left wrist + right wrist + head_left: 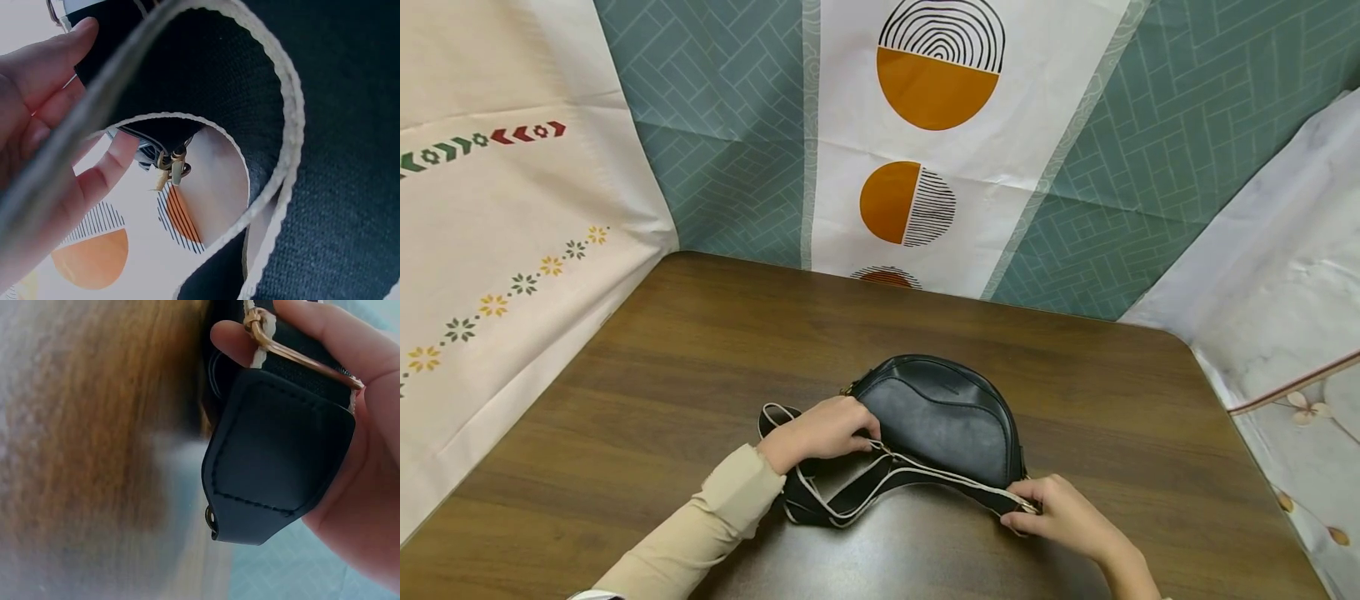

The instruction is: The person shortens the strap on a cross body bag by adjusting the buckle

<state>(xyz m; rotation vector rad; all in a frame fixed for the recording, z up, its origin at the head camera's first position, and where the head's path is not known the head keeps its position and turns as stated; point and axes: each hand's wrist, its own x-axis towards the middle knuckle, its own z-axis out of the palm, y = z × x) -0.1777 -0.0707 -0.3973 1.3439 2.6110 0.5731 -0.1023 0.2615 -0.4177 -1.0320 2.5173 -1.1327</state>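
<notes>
A black leather shoulder bag (951,417) with a curved top lies on the wooden table, its front panel facing up. Its black strap (917,477), edged in cream, runs in loops along the near side. My left hand (829,429) pinches the strap beside the bag's left half; in the left wrist view, the thumb (84,37) presses on the black webbing. At the bag's lower right corner, my right hand (1060,515) grips the other end of the strap. A gold-coloured buckle (306,359) and stitched leather end tab (281,447) show close up in the right wrist view.
The brown table (737,333) has rounded far corners. Behind it hangs a patterned cloth (715,133) with orange half circles on its white band. A cream embroidered cloth (490,233) borders the left side, and a pale floral cloth (1300,333) the right.
</notes>
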